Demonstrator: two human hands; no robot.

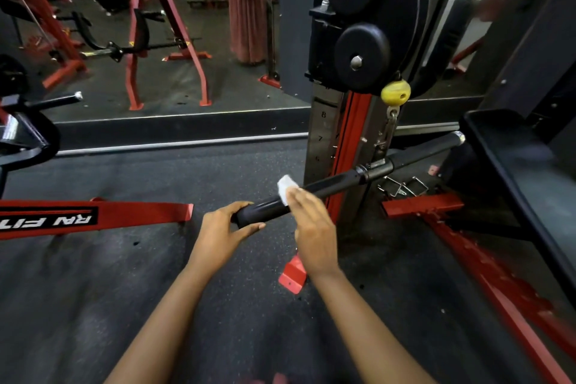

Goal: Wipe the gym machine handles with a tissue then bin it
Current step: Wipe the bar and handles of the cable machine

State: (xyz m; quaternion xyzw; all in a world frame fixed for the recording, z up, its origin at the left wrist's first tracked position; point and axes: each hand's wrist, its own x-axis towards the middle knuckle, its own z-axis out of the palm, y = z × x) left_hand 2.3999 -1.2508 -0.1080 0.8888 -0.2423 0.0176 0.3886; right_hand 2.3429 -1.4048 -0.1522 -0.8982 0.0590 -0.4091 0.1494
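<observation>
- My left hand [223, 229] was wrapped round the near end of the black bar handle [330, 185], thumb underneath and fingers curled over the end cap, so it was gripping the bar.
- My right hand [313, 235] was laid over the bar just past the left one, fingers flat and pressing a folded white tissue [285, 188] onto the handle. The tissue was poking out past my fingertips on the far side of the bar.
- So the tissue sat on the bar, pinned under my right fingers, a bit up from the end I was gripping.
- The bar ran diagonally up and to the right, past a metal collar [374, 169], with its far chrome tip near a black padded seat [514, 162].
- Behind the bar stood the numbered weight stack column [324, 134] with a red rail beside it, black pulley wheels [361, 56] above and a yellow stopper ball [395, 93] hanging just under them.
- The floor was dark rubber matting [124, 274], with a red frame leg [93, 217] lying off to my left.
- A mirror [187, 40] along the wall showed more red gym frames.
</observation>
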